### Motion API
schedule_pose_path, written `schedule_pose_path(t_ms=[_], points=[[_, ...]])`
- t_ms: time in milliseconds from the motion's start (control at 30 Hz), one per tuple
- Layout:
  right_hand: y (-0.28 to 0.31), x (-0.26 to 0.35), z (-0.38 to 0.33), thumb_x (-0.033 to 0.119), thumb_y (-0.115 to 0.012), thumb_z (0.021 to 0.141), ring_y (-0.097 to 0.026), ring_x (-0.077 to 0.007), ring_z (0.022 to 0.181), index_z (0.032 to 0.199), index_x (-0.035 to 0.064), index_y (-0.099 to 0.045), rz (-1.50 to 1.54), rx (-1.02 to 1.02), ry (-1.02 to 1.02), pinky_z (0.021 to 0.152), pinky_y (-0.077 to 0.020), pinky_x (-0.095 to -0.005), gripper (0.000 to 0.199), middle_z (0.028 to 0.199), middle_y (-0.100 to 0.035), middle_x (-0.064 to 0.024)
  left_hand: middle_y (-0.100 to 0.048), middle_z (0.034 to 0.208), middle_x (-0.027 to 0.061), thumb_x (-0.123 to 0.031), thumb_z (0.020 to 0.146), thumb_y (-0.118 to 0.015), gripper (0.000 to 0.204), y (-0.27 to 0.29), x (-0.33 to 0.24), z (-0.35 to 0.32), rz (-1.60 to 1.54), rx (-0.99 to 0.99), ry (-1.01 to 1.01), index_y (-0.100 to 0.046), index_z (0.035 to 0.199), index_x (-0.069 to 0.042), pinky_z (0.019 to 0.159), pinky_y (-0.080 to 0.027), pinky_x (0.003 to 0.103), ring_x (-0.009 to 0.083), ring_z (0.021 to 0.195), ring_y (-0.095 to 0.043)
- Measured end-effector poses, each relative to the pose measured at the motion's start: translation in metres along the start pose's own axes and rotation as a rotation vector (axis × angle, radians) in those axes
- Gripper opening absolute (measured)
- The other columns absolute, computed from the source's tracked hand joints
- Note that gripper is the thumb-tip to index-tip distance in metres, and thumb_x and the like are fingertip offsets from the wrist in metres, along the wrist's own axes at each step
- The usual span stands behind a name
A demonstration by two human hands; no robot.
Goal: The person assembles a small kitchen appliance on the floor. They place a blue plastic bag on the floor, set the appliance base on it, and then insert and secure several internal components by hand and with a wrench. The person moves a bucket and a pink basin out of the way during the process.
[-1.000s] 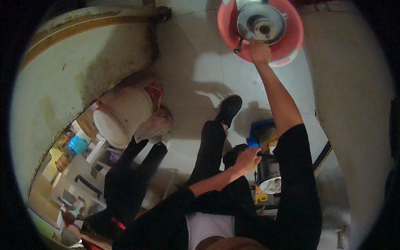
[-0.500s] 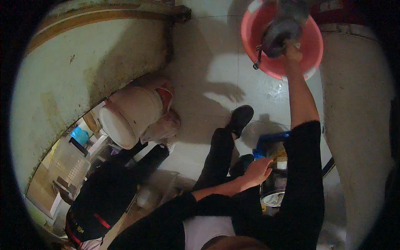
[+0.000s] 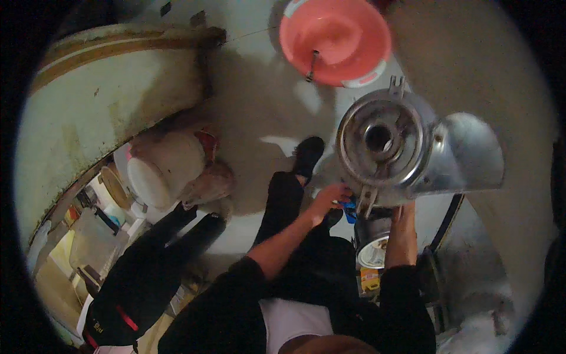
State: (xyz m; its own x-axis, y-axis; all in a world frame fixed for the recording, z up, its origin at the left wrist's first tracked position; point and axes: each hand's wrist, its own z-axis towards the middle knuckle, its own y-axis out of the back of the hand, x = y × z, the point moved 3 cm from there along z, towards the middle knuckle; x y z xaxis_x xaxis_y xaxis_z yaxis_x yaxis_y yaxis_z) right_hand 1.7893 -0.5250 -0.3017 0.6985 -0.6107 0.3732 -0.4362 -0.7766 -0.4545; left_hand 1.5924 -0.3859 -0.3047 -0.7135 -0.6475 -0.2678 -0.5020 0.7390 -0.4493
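A large round metal housing (image 3: 349, 138) with a hole in its middle, lugs on its rim and a curved metal chute (image 3: 471, 154) hangs in front of me at the right. My right hand is behind it; only the wrist and forearm (image 3: 403, 239) show, and the hand appears to hold the housing from below. Beside the housing's lower left edge is my left hand (image 3: 330, 199), its fingers bent and apart, next to a blue object (image 3: 349, 210). Whether the fingertips touch the housing or the blue object, I cannot tell.
A pink basin (image 3: 288, 34) stands on the floor ahead, a metal tool (image 3: 312, 68) at its near rim. Below the housing are a metal pot (image 3: 365, 236) and a yellow box (image 3: 370, 278). At left, a person in black (image 3: 141, 277) is near a white barrel (image 3: 154, 177).
My right hand has brought the metal housing up from the pink basin toward me. My left hand has moved forward to the housing's side. The whole view has shifted.
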Motion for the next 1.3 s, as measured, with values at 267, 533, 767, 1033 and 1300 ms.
schedule_pose_path(t_ms=[267, 533, 767, 1033, 1300], points=[[0.148, -0.049, -0.219, 0.031, -0.057, 0.094, -0.059, -0.0227, 0.109, 0.124, 0.0082, -0.057, 0.265, -0.082, -0.017, 0.095, -0.0485, -0.0369, 0.038, 0.122, -0.062, -0.0054, -0.049, 0.138, 0.0101, -0.032, 0.085, -0.066, 0.074, -0.052, -0.032, -0.100, 0.034, 0.346, -0.010, -0.034, 0.145, -0.003, 0.107, -0.036, 0.041, 0.0251, 0.127, -0.047], [0.236, -0.105, -0.354, 0.032, -0.053, 0.096, -0.058, -0.0236, 0.113, 0.125, 0.0082, -0.057, 0.483, -0.038, 0.056, 0.097, -0.0476, -0.0377, 0.038, 0.126, -0.061, -0.0055, -0.055, 0.130, 0.0098, 0.004, 0.064, -0.062, 0.083, -0.087, 0.037, -0.169, 0.405, 0.318, -0.003, -0.036, 0.143, 0.000, 0.103, -0.039, 0.037, 0.0232, 0.120, -0.052], [0.338, -0.092, -0.429, 0.042, -0.049, 0.097, -0.055, -0.0230, 0.118, 0.128, 0.0078, -0.056, 1.195, -0.177, 0.259, 0.104, -0.0422, -0.0399, 0.046, 0.129, -0.060, -0.0036, -0.055, 0.128, 0.0095, 0.014, 0.064, -0.056, 0.086, -0.172, 0.153, -0.169, 0.691, 0.222, -0.263, -0.033, 0.145, 0.001, 0.101, -0.038, 0.032, 0.0198, 0.117, -0.052], [0.372, -0.077, -0.371, 0.020, -0.064, 0.094, -0.057, -0.0160, 0.104, 0.118, 0.0104, -0.058, 0.576, -0.440, 0.384, 0.094, -0.0434, -0.0365, 0.027, 0.115, -0.063, -0.0008, -0.059, 0.122, 0.0147, 0.000, 0.061, -0.068, 0.084, -0.185, 0.173, -0.106, 1.022, -0.027, -0.335, -0.038, 0.140, 0.002, 0.093, -0.045, 0.033, 0.0225, 0.108, -0.058], [0.385, -0.105, -0.339, 0.026, -0.067, 0.092, -0.055, -0.0151, 0.106, 0.109, 0.0150, -0.057, 0.578, -0.479, 0.262, 0.090, -0.0423, -0.0421, 0.023, 0.112, -0.062, 0.0023, -0.039, 0.145, 0.0219, -0.010, 0.057, -0.072, 0.095, -0.190, 0.157, -0.060, 1.339, 0.045, -0.497, -0.034, 0.142, 0.003, 0.108, -0.034, 0.037, 0.0326, 0.132, -0.043]])
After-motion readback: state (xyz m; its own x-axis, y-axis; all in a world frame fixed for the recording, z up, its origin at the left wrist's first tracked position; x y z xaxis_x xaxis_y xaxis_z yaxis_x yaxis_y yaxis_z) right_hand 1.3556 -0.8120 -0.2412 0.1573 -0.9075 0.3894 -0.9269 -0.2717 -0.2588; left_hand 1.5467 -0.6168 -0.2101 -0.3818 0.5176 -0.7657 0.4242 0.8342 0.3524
